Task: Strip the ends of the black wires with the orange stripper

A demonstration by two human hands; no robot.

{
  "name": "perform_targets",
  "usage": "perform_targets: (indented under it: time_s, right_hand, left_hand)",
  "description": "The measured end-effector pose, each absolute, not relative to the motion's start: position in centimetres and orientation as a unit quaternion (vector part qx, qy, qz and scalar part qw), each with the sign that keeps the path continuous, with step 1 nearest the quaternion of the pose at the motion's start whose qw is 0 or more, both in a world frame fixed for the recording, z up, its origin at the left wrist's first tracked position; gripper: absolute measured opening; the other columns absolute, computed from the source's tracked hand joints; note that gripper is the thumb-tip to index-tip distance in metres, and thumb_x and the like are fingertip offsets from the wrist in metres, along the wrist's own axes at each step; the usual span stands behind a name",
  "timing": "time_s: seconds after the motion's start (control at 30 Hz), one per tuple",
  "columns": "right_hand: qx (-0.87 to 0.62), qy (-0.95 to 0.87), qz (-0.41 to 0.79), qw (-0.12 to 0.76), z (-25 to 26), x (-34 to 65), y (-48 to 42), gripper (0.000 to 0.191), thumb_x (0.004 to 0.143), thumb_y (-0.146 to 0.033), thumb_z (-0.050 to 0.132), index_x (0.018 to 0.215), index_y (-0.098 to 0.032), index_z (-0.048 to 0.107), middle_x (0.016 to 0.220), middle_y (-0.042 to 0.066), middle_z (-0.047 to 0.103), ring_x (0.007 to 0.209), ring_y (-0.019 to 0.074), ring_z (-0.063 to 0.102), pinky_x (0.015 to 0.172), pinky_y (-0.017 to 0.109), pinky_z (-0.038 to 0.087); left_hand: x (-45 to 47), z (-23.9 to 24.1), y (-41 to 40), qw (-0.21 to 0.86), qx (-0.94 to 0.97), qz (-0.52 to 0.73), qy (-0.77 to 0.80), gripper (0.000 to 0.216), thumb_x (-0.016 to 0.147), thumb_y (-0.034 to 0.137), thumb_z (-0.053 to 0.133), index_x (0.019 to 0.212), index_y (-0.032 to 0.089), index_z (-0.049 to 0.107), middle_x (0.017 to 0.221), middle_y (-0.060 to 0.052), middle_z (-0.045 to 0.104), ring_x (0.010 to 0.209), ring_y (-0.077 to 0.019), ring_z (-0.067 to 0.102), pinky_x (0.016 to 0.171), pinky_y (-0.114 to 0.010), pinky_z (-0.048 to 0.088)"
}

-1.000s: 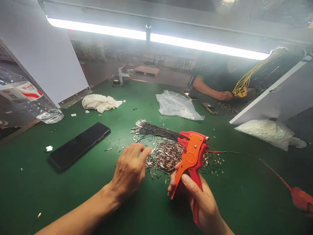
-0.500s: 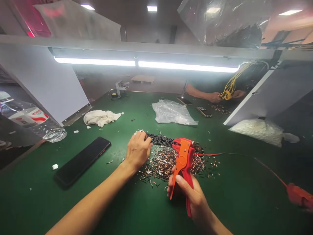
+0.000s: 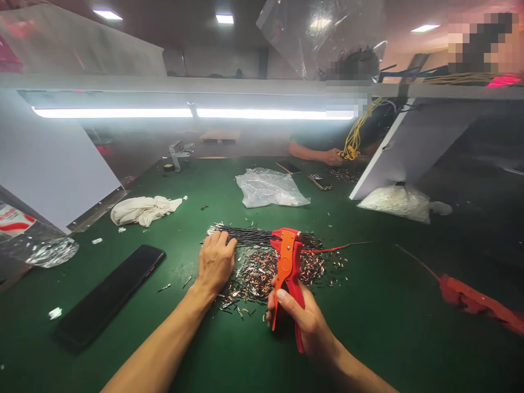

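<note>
My left hand bends its fingers over the left part of a bundle of thin black wires; silvery ends stick out beyond the fingers. My right hand is wrapped round the handles of a red and orange wire stripper, held upright. Its head meets the right part of the bundle, and whether a wire sits in the jaws cannot be made out. Below the wires spreads a heap of short stripped wire scraps with copper and black bits. A thin red strip runs out to the right.
Left are a black phone, a white cloth and a plastic bottle. A clear bag lies behind the wires. Right lie a filled bag and a red object. A co-worker's hand holds yellow wires.
The view has turned to the right, so things sit further left in it. My left hand has drawn slightly nearer, baring the silvery wire ends. The wire stripper stays in my right hand.
</note>
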State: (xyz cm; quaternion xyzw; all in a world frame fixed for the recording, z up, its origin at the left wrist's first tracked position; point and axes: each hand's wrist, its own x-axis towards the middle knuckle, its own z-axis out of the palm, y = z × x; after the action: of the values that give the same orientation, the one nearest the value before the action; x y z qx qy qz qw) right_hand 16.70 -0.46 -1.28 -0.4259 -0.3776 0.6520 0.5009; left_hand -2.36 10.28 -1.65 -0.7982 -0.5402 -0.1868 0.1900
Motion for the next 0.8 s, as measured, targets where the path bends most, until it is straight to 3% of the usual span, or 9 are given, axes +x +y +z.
perform_targets:
  time_s: [0.33,0.63,0.8]
  right_hand:
    - [-0.402,-0.404,0.651,0.502,-1.4,17.3,0.0,0.045,0.082,-0.056,0.065,0.102,-0.017,0.051,0.075,0.001,0.06,0.062,0.0161,0.06,0.061,0.032,0.052]
    - [-0.389,-0.422,0.652,0.496,-1.9,17.8,-0.3,0.043,0.085,-0.053,0.063,0.105,-0.017,0.052,0.08,0.003,0.061,0.067,0.0181,0.062,0.064,0.033,0.051]
    - [-0.382,-0.442,0.644,0.494,-2.2,17.9,-0.2,0.042,0.086,-0.053,0.062,0.107,-0.017,0.052,0.08,0.003,0.061,0.068,0.0182,0.062,0.064,0.033,0.051]
  left_hand:
    - [-2.5,-1.9,10.7,0.202,-0.792,-0.214,-0.535,0.023,0.087,0.009,0.045,0.076,0.019,0.063,0.081,-0.009,0.061,0.083,-0.0261,0.054,0.072,-0.038,0.04]
    - [-2.2,-2.0,10.8,0.21,-0.794,-0.211,-0.53,0.023,0.088,0.008,0.045,0.087,0.019,0.065,0.081,-0.008,0.061,0.083,-0.0265,0.054,0.073,-0.038,0.04]
    - [-1.5,-1.8,10.5,0.214,-0.793,-0.21,-0.53,0.02,0.086,0.009,0.047,0.079,0.018,0.063,0.081,-0.009,0.061,0.083,-0.0263,0.052,0.075,-0.038,0.04]
